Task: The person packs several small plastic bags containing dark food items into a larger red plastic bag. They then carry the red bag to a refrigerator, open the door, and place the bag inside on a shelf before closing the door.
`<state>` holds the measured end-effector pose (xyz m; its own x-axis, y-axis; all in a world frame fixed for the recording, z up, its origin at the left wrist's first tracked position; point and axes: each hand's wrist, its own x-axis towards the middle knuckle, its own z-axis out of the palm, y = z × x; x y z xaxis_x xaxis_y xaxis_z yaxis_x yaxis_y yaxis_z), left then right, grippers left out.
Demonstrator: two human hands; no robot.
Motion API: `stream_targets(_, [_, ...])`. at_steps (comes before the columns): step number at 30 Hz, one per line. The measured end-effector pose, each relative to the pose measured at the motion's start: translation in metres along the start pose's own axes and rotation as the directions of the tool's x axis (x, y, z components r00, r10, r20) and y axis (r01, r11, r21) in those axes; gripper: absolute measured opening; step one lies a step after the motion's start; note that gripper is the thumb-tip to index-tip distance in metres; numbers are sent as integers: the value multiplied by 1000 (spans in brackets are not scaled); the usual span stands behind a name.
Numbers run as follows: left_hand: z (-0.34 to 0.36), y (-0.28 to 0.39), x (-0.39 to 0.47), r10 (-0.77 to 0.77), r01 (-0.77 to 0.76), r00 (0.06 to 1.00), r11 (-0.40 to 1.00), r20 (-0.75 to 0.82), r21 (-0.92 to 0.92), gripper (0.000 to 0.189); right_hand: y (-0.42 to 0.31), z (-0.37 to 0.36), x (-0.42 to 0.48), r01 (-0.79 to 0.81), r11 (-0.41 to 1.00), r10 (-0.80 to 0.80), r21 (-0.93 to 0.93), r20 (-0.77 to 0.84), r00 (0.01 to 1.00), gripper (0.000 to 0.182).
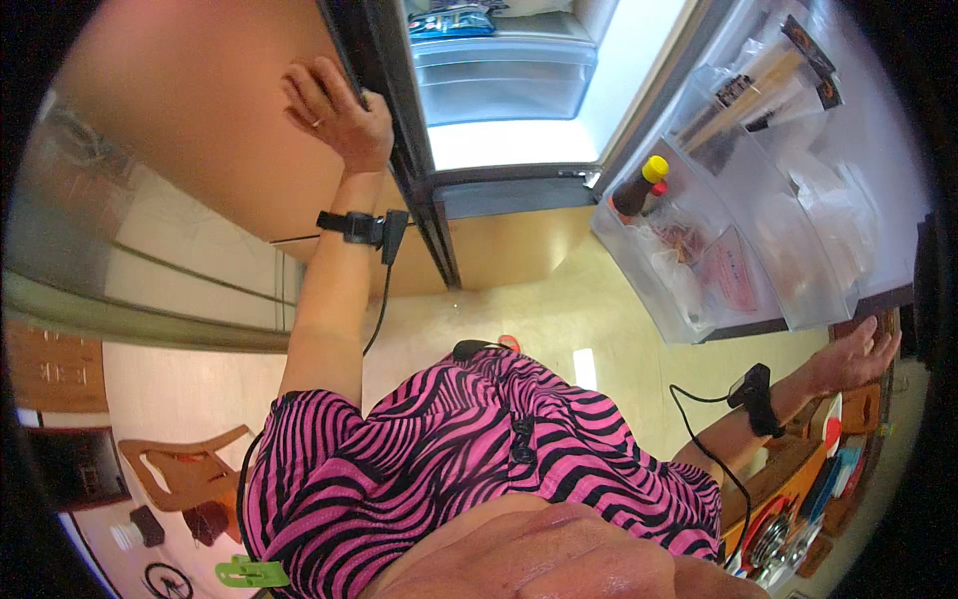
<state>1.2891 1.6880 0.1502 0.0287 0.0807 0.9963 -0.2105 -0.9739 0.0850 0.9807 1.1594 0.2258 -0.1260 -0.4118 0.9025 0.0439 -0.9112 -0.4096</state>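
Note:
An upright refrigerator stands open before me, its lit compartment holding a clear plastic drawer (505,82) below a glass shelf. My left hand (340,120) is raised at the dark frame left of the opening, fingers extended against the tan panel (224,97). A small yellow-green spot shows by its thumb; I cannot tell what it is. On the right, the open door (891,247) carries clear door bins (756,224). My right hand (857,356) is just beyond the door's near edge, fingers apart with nothing visible in them; contact with the door is unclear.
In the door bins are a dark bottle with a yellow cap (636,191), plastic bags (677,281) and long packets (748,97). A blue packet (453,22) lies on the shelf. Behind me are a wooden chair (172,464) and metal utensils (778,535).

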Motion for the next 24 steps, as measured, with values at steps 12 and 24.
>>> stream_targets(12, [9,1,-12,19,-19,1000,999,-22,29,77,81,21,-16,-654,637,523,408,395,755,71])
stream_targets(24, [15,5,-22,55,-48,994,997,97,-65,76,40,-20,-62,-229,962,184,147,268,946,58])
